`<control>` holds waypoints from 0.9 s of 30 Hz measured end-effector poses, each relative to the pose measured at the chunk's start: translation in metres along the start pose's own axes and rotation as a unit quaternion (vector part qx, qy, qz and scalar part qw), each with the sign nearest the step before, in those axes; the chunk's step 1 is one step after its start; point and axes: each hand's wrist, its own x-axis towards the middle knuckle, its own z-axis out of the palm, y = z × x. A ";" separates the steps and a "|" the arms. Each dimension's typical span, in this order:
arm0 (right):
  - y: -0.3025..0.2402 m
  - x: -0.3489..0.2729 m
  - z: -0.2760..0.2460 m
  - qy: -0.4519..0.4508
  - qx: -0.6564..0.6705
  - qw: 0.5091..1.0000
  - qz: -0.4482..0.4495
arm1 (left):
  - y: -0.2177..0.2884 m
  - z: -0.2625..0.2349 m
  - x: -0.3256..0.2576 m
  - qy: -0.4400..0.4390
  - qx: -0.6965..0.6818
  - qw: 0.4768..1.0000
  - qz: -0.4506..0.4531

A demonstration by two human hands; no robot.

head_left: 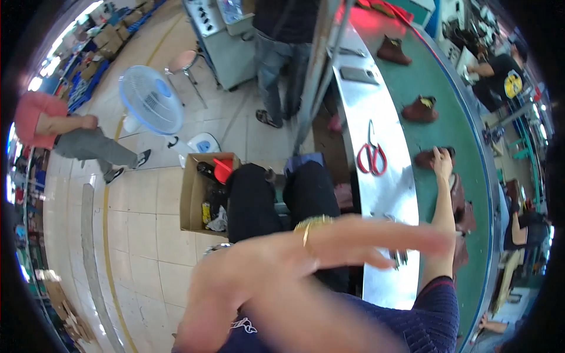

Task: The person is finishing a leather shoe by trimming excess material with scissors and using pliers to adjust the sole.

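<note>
Now, your right hand [442,163] is on the brown shoe [422,159], which lies on the green surface [421,73] near three o'clock of your view. Its fingers cover the shoe's three o'clock end, but I cannot tell whether they are closed on it or merely touching. Your left hand [259,265] hangs blurred and close at six o'clock, fingers stretched toward three, fairly wide, nothing visible in it. To handle the shoe well, get a sure hold on its body before any lift or turn, and bring the left hand in low for support. Mind the other shoes [466,219] bunched at five o'clock from it, close beside your forearm; a sweeping elbow could knock them. A second shoe [419,109] stands near it at twelve. Over the metal surface [382,294], keep clear of the scissors [372,145] at nine o'clock from the shoe, blades toward twelve; the phone [359,75] sits farther off, near one o'clock of your view.
</note>
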 end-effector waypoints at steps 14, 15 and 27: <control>-0.125 -0.072 -0.132 0.034 0.329 0.940 -0.084 | 0.044 -0.004 -0.025 -0.097 0.093 0.990 -0.036; -0.151 -0.095 -0.132 0.039 0.338 0.936 -0.095 | 0.048 -0.005 -0.011 -0.125 0.119 0.985 0.007; -0.322 -0.243 -0.038 -0.280 0.348 0.858 -0.253 | 0.031 -0.077 -0.023 -0.018 0.599 0.776 -0.198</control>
